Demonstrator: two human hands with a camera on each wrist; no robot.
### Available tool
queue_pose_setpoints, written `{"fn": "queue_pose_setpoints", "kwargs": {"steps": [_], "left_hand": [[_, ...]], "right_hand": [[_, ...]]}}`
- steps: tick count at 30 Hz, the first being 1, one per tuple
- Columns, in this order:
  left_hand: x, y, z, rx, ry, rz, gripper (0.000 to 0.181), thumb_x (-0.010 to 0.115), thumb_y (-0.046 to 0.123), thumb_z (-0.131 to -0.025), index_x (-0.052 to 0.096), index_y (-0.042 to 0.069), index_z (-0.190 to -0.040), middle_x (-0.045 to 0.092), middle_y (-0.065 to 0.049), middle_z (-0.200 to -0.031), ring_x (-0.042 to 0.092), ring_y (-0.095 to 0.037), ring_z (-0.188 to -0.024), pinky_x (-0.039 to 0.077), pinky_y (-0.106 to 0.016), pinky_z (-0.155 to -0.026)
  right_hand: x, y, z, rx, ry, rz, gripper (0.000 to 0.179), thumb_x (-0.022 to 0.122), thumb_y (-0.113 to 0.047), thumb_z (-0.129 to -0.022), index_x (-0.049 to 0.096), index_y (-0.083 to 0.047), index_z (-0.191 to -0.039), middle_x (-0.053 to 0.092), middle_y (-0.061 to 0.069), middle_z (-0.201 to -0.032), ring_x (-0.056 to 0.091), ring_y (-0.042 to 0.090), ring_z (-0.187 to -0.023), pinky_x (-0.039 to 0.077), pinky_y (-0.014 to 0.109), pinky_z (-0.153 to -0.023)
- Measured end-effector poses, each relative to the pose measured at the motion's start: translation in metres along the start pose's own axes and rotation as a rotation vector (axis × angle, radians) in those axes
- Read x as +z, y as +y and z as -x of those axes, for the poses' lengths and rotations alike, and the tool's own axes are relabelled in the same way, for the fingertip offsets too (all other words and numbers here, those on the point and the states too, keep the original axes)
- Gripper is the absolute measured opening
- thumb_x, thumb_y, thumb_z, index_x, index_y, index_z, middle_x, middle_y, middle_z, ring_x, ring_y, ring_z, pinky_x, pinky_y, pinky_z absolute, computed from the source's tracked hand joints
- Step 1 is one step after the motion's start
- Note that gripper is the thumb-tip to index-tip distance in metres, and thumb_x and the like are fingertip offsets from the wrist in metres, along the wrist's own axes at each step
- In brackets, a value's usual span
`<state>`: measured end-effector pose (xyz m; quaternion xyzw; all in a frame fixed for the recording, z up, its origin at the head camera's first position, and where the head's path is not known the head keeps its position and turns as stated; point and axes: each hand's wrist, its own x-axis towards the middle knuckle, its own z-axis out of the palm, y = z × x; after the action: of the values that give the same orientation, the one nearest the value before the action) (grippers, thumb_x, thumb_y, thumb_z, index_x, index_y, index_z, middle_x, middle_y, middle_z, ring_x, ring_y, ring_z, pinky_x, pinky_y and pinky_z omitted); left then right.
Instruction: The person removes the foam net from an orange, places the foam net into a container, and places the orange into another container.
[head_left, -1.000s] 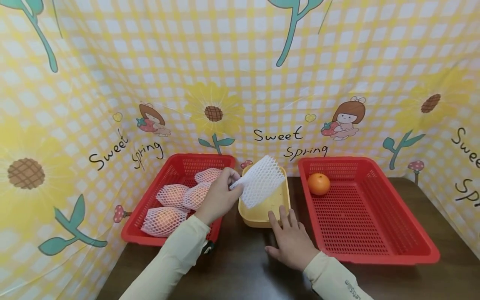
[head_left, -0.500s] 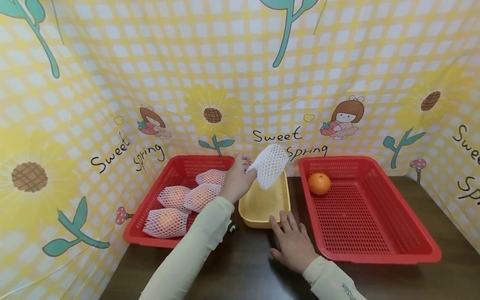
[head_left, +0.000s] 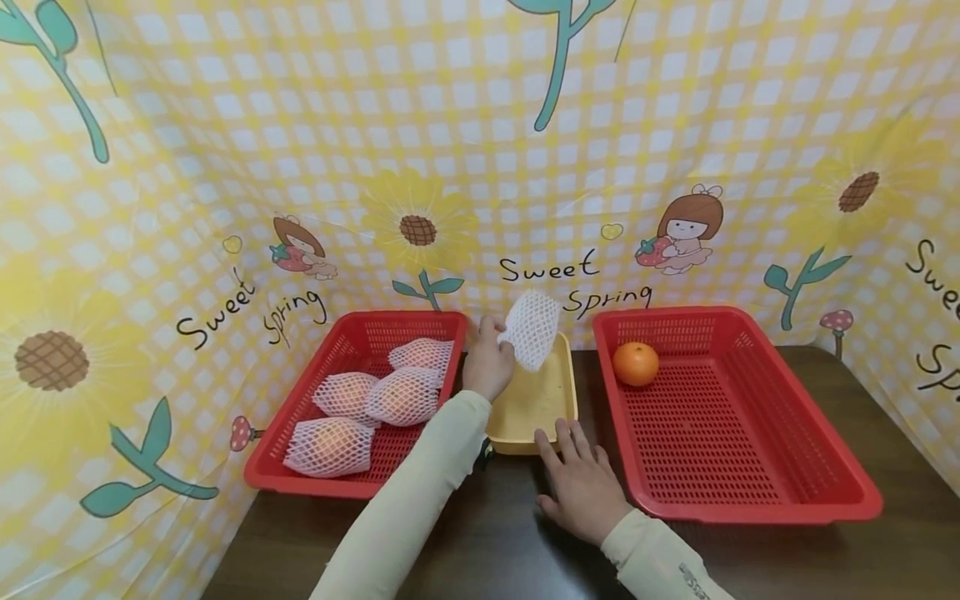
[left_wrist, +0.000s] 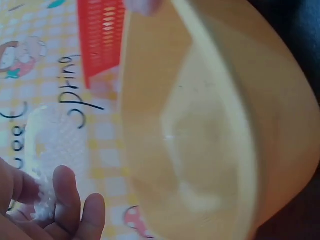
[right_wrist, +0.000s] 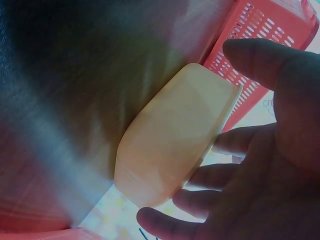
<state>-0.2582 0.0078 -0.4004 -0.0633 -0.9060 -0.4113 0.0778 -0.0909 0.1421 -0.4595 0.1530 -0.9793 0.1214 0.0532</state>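
Note:
My left hand pinches one end of a white foam net sleeve, which hangs over the far part of a yellow plastic box. In the left wrist view the sleeve is bunched between thumb and fingers, beside the box. My right hand lies with fingers spread at the near rim of the box. The right wrist view shows those straight fingertips touching the rim of the box. Inside the box only its bare floor shows.
A red basket on the left holds several orange fruits in net sleeves. Another red basket on the right holds one bare orange. A patterned cloth rises behind the brown table.
My left hand has moved right and away from me with the net sleeve, from beside the left basket to the far left of the box. My right hand has stayed at the rim.

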Motion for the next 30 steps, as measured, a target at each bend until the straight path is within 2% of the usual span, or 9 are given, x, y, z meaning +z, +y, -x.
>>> {"fn": "queue_pose_setpoints", "kwargs": {"steps": [3,5,10,14,16,18,22,25,30], "left_hand": [[0.012,-0.007,-0.004,-0.034,0.0,-0.098,0.016,0.048,0.012,-0.1,0.051,0.016,-0.114,0.06,-0.012,-0.076,0.057,-0.03,-0.066,0.045,-0.045,-0.063],[0.019,-0.012,-0.006,-0.071,-0.023,-0.161,0.014,0.048,0.013,-0.1,0.056,0.015,-0.112,0.066,-0.011,-0.085,0.062,-0.031,-0.074,0.049,-0.048,-0.069],[0.031,-0.023,-0.011,-0.173,-0.131,-0.289,0.028,0.051,0.017,-0.101,0.061,0.006,-0.124,0.07,-0.013,-0.107,0.067,-0.033,-0.091,0.052,-0.051,-0.08],[0.037,-0.029,-0.012,-0.214,-0.177,-0.372,0.043,0.055,0.019,-0.099,0.053,-0.001,-0.137,0.069,-0.017,-0.105,0.067,-0.033,-0.092,0.053,-0.051,-0.079],[0.04,-0.032,-0.013,-0.21,-0.217,-0.412,0.05,0.056,0.023,-0.099,0.05,-0.003,-0.14,0.068,-0.018,-0.106,0.067,-0.033,-0.093,0.053,-0.051,-0.081],[0.041,-0.034,-0.015,-0.185,-0.275,-0.459,0.048,0.058,0.026,-0.098,0.055,-0.003,-0.136,0.069,-0.016,-0.106,0.067,-0.031,-0.092,0.054,-0.049,-0.08],[0.043,-0.034,-0.015,-0.132,-0.379,-0.559,0.031,0.061,0.029,-0.095,0.071,0.004,-0.11,0.07,-0.009,-0.097,0.063,-0.024,-0.081,0.054,-0.045,-0.076],[0.042,-0.031,-0.011,-0.12,-0.405,-0.597,0.023,0.062,0.028,-0.094,0.073,0.008,-0.097,0.069,-0.007,-0.093,0.06,-0.022,-0.077,0.054,-0.045,-0.075],[0.045,-0.029,-0.009,-0.132,-0.427,-0.607,0.025,0.063,0.028,-0.093,0.074,0.008,-0.102,0.07,-0.008,-0.098,0.06,-0.023,-0.08,0.053,-0.044,-0.079]], "right_hand": [[-0.003,-0.002,0.0,0.003,-0.008,0.0,0.083,0.081,-0.04,-0.084,0.045,-0.007,-0.151,0.035,0.028,-0.154,0.029,0.047,-0.143,0.039,0.067,-0.098],[-0.005,-0.003,0.0,0.003,-0.016,0.0,0.083,0.081,-0.04,-0.084,0.045,-0.006,-0.151,0.035,0.028,-0.154,0.03,0.047,-0.143,0.039,0.067,-0.098],[-0.005,-0.002,-0.001,-0.001,-0.018,0.004,0.083,0.081,-0.04,-0.084,0.046,-0.007,-0.15,0.036,0.028,-0.154,0.03,0.047,-0.142,0.039,0.067,-0.098],[-0.003,0.0,-0.001,-0.006,-0.019,0.005,0.083,0.081,-0.04,-0.084,0.045,-0.007,-0.151,0.035,0.028,-0.154,0.029,0.047,-0.143,0.039,0.067,-0.098],[-0.003,0.0,-0.001,-0.009,-0.016,0.007,0.083,0.081,-0.039,-0.084,0.045,-0.007,-0.151,0.035,0.028,-0.154,0.03,0.047,-0.142,0.04,0.067,-0.097],[-0.004,0.0,-0.001,-0.009,-0.012,0.008,0.082,0.081,-0.039,-0.084,0.046,-0.007,-0.15,0.036,0.028,-0.153,0.03,0.048,-0.142,0.04,0.067,-0.097],[-0.006,-0.001,0.0,-0.008,-0.011,0.001,0.081,0.082,-0.037,-0.084,0.046,-0.006,-0.15,0.036,0.028,-0.153,0.031,0.048,-0.142,0.04,0.068,-0.097],[-0.007,-0.002,0.0,-0.01,-0.018,-0.009,0.081,0.082,-0.037,-0.084,0.046,-0.006,-0.15,0.036,0.029,-0.153,0.03,0.047,-0.142,0.04,0.068,-0.097],[-0.004,-0.001,-0.001,-0.003,-0.021,0.004,0.081,0.081,-0.038,-0.084,0.046,-0.007,-0.15,0.036,0.028,-0.153,0.03,0.047,-0.142,0.04,0.068,-0.097]]}}
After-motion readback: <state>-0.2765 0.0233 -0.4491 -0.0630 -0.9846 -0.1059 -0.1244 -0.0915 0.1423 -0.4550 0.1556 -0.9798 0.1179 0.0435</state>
